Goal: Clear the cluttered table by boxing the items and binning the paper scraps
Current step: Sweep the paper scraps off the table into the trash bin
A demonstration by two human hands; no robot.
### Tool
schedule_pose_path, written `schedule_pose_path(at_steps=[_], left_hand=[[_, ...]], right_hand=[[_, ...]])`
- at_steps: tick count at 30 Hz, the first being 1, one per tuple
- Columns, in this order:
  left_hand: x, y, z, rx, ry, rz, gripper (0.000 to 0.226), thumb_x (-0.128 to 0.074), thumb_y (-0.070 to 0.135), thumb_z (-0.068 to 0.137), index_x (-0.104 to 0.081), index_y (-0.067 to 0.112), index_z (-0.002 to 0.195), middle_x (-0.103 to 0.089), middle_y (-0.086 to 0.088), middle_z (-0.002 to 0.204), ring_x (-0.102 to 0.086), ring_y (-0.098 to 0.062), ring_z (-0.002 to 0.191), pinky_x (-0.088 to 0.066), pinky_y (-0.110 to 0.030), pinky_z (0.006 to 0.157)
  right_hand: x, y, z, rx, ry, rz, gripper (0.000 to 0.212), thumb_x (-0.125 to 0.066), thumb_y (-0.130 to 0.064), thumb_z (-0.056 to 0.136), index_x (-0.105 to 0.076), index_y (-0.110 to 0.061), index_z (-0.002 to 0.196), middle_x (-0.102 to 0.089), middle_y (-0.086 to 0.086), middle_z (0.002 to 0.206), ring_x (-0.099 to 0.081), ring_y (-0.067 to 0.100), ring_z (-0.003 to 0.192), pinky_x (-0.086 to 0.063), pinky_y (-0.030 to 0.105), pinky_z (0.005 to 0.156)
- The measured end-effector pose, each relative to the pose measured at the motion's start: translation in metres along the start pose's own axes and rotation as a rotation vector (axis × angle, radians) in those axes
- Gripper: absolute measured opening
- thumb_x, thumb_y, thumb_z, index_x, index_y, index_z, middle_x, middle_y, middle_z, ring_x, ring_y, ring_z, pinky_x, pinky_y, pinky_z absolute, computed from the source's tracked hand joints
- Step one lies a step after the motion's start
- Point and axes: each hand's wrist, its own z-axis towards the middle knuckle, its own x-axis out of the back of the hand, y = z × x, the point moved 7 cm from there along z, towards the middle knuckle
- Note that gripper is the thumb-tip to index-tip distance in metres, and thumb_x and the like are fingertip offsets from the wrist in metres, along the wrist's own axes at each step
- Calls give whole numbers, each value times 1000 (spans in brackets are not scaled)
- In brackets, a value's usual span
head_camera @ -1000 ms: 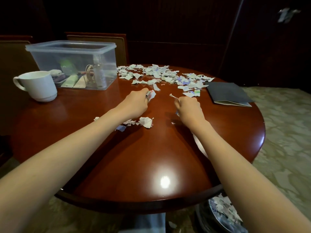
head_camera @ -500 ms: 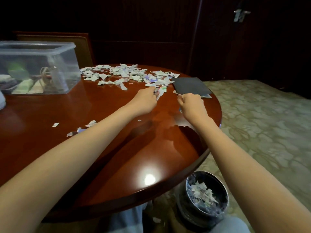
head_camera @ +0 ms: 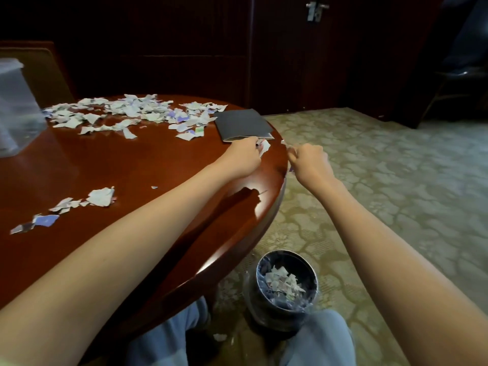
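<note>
My left hand (head_camera: pixel 244 159) grips a bunch of paper scraps (head_camera: pixel 264 147) above the round wooden table's (head_camera: pixel 148 165) right edge. Just past that edge, over the carpet, my right hand (head_camera: pixel 310 161) holds more scraps in curled fingers. A wide spread of torn paper scraps (head_camera: pixel 132 112) covers the far side of the table. A smaller cluster of scraps (head_camera: pixel 79 204) lies at the near left. On the floor below the table edge stands a round black bin (head_camera: pixel 286 289) with scraps inside. The clear plastic box (head_camera: pixel 15 109) shows at the far left, cut off by the frame.
A dark grey notebook (head_camera: pixel 243 124) lies at the table's far right edge, just behind my left hand. One scrap (head_camera: pixel 219 337) lies on the patterned carpet by my knees. A chair back (head_camera: pixel 39 67) stands behind the box, dark wood panelling beyond.
Both hands have carried their scraps rightwards from mid-table to the right edge, the right hand now off the table. The view has swung right, so the mug left the frame and the bin shows fully.
</note>
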Motion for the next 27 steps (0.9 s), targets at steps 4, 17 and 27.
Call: schedule_pose_path(at_steps=[4,17,27], left_hand=[[-28,23,12,-41,-38,14,21,-35,12,100,-52,1,105,-56,-22,119,-53,-34,109,-37,-34,81],[-122,87,32,-36,-225,25,27,-33,16,101,-51,1,116,-56,-19,115,-47,-24,73,-32,-27,50],[-204,61,28,72,-388,48,31,-35,13,100,-53,-6,118,-57,-24,121,-56,-35,98,-45,-38,74]], right_hand=[[6,35,-5,-66,-37,-53,32,-36,-10,95,-58,-2,74,-68,17,94,-59,35,87,-34,30,64],[-3,133,-25,-257,-96,-146,21,-39,-10,98,-58,-4,91,-33,3,61,-38,28,65,-27,30,60],[-54,185,-45,-430,-151,-5,36,-38,-20,100,-59,8,109,-58,29,114,-55,40,108,-45,37,82]])
